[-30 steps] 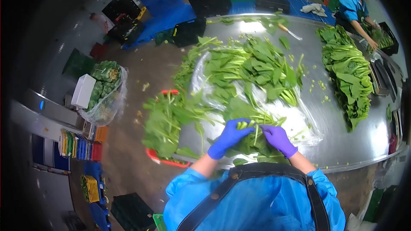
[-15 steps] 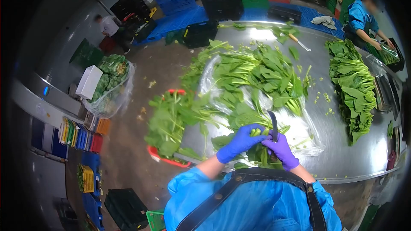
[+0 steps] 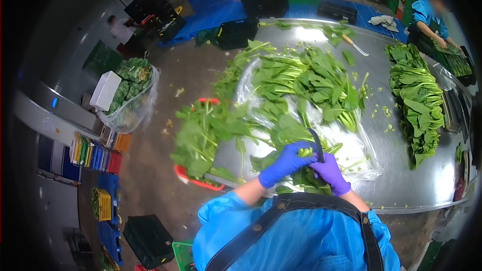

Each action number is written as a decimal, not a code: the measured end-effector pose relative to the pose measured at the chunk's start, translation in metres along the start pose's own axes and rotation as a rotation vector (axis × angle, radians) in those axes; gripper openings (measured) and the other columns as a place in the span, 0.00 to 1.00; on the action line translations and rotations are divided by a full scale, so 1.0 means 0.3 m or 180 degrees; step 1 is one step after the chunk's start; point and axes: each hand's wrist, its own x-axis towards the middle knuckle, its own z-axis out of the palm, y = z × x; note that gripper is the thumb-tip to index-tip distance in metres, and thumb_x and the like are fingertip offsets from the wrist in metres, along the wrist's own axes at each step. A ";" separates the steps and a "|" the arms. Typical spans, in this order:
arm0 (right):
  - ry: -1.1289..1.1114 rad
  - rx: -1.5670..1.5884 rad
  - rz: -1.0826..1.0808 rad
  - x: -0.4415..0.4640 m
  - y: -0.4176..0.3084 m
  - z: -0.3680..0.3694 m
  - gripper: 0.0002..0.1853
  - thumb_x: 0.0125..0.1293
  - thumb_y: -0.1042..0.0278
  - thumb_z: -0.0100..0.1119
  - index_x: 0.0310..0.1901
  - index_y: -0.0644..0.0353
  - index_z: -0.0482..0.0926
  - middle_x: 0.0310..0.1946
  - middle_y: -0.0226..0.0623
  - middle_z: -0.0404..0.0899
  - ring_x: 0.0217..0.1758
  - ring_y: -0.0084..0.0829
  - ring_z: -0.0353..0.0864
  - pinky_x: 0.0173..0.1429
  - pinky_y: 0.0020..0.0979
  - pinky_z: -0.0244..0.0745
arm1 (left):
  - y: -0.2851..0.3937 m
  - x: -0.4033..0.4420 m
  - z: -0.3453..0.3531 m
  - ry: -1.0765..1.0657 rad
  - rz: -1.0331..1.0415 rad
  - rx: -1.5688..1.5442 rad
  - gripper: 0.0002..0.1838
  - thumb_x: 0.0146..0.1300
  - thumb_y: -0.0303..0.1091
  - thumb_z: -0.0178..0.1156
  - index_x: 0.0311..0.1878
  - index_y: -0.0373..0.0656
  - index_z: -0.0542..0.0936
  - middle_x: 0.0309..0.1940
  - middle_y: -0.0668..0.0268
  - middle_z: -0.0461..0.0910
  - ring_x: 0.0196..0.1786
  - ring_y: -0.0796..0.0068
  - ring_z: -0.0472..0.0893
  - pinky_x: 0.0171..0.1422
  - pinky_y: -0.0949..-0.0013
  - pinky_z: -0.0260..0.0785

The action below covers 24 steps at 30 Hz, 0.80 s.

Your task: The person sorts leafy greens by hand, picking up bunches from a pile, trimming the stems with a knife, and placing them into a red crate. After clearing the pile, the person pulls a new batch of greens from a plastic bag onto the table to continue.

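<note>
My left hand (image 3: 286,165), in a blue-violet glove, is closed around a bunch of leafy greens (image 3: 304,152). The cut-looking stem ends poke up out of the fist, while dark leaves hang below toward my apron. In a purple glove, my right hand (image 3: 331,174) grips a knife with a dark curved blade (image 3: 317,143), which points up beside the stems; its handle is hidden by the fingers. Just beyond both hands, a heap of loose leafy greens (image 3: 321,83) lies on a clear plastic sheet (image 3: 369,155) over the metal table (image 3: 391,180).
A red basket (image 3: 181,174) piled with greens stands at the table's left. Stacked greens (image 3: 416,105) lie on the right side. A second knife (image 3: 356,46) rests at the far edge. A co-worker (image 3: 427,25) handles greens at a black crate (image 3: 467,73).
The view has shifted slightly. My left hand still holds the bunch, with its stem ends now tighter together, and the blade has tilted a little. The co-worker's hands have moved over the crate.
</note>
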 end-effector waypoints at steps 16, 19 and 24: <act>0.1396 -0.0101 -0.0768 -0.001 -0.091 -0.169 0.17 0.63 0.66 0.57 0.52 0.62 0.77 0.43 0.31 0.82 0.20 0.13 0.70 0.22 0.16 0.65 | -0.082 0.232 -0.274 0.1407 0.0022 -0.3503 0.09 0.65 0.37 0.56 0.43 0.42 0.76 0.43 0.62 0.80 0.49 0.67 0.78 0.59 0.61 0.70; 0.1325 -0.0149 -0.0830 -0.006 -0.097 -0.162 0.17 0.62 0.66 0.58 0.53 0.59 0.77 0.43 0.30 0.82 0.22 0.13 0.71 0.22 0.17 0.65 | -0.044 0.226 -0.243 0.1375 -0.0206 -0.3702 0.09 0.64 0.37 0.57 0.42 0.42 0.76 0.42 0.63 0.80 0.48 0.68 0.78 0.58 0.63 0.70; 0.1179 -0.1391 -0.1621 0.007 -0.133 -0.104 0.27 0.55 0.63 0.66 0.57 0.55 0.73 0.51 0.35 0.77 0.43 0.27 0.78 0.45 0.26 0.73 | -0.043 0.232 -0.153 0.1585 -0.0629 -0.3253 0.14 0.65 0.40 0.56 0.47 0.40 0.74 0.40 0.63 0.77 0.44 0.70 0.76 0.51 0.67 0.70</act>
